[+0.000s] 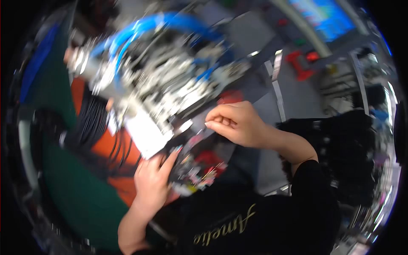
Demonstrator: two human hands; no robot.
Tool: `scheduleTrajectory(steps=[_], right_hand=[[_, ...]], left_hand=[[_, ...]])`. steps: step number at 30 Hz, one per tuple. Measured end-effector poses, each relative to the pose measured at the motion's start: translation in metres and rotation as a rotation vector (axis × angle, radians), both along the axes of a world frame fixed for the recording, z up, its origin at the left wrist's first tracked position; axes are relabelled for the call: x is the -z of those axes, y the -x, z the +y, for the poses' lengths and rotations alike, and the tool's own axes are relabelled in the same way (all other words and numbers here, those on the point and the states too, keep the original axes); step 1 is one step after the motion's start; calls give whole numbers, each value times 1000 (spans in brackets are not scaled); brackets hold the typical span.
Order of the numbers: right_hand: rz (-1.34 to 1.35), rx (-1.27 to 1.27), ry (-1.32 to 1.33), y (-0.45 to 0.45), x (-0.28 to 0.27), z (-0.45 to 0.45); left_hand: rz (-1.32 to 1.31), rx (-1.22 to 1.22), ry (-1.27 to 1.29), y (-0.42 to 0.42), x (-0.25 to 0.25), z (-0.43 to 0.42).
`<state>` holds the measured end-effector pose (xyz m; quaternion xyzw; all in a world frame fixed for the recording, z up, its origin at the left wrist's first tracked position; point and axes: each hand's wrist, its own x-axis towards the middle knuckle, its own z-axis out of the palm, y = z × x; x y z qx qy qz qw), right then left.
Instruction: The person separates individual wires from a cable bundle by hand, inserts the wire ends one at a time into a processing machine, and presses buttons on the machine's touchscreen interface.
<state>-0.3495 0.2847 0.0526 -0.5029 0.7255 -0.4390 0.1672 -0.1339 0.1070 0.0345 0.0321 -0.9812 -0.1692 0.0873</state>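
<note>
My left hand [151, 178] is at the lower edge of a white block [146, 134] on the front of a machine. Its thumb points up, apart from the other fingers, whose tips are blurred near the block. My right hand [238, 121] is closed in a pinch, thumb and forefinger toward the machine; anything between them is too small to make out. The metal machine [178, 80], with blue tubes [163, 20] arching over it, fills the upper middle, smeared by motion. Small mixed parts [199, 172], some red, lie between my hands.
Bundled black cables [91, 117] hang left of the machine beside an orange surface [104, 146]. A red object [299, 66] sits on the grey table, below a lit screen [325, 19]. A black, fuzzy-looking mass [335, 148] is right of my right forearm.
</note>
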Motion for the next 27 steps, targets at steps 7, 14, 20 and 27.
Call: scheduleTrajectory(steps=[7, 14, 20, 27], right_hand=[[1574, 421, 15, 96, -165, 77], [1803, 436, -333, 148, -171, 74], [1773, 440, -464, 149, -169, 60], [485, -66, 127, 20, -33, 22]], left_hand=[[161, -12, -125, -20, 4, -11], [227, -49, -74, -28, 9, -5], [206, -82, -30, -29, 10, -3], [322, -82, -127, -21, 4, -2]])
